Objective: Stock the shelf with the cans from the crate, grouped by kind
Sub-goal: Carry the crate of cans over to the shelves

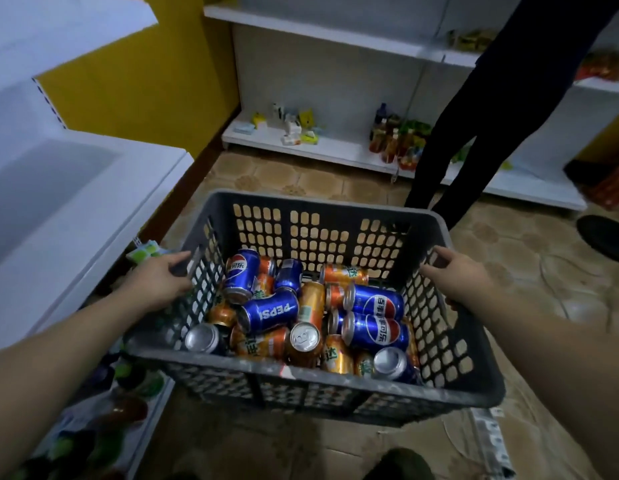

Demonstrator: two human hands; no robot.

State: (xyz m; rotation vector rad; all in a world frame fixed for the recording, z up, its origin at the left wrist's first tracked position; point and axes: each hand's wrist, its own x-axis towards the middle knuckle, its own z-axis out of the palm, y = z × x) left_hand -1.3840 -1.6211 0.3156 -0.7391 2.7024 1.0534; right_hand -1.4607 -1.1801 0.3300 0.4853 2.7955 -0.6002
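Nearest my camera is the near wall of the grey crate (301, 386), a perforated plastic box that I hold level in front of me above the tiled floor (543, 271); my left hand (159, 278) is closed over the left rim, fingers wrapped onto the top edge and upper wall; my right hand (457, 271) is closed over the right rim, fingers curled across the top edge, thumb outside the wall. Both grips bear on the crate only; neither hand touches a can.

The cans lie loose on the crate bottom, between and below my two hands, heaped in no order; blue Pepsi cans (271, 311) and orange cans (313, 303) are mixed together, most on their sides, some with silver ends turned upward; one blue can leans against the left wall just beside my left fingers.

To my left stands a white shelf (59, 188), its upper board bare where I can see it; a second white shelf unit (335, 147) with small goods stands beyond the crate; a person's dark trouser legs (474, 116) stand at upper right.
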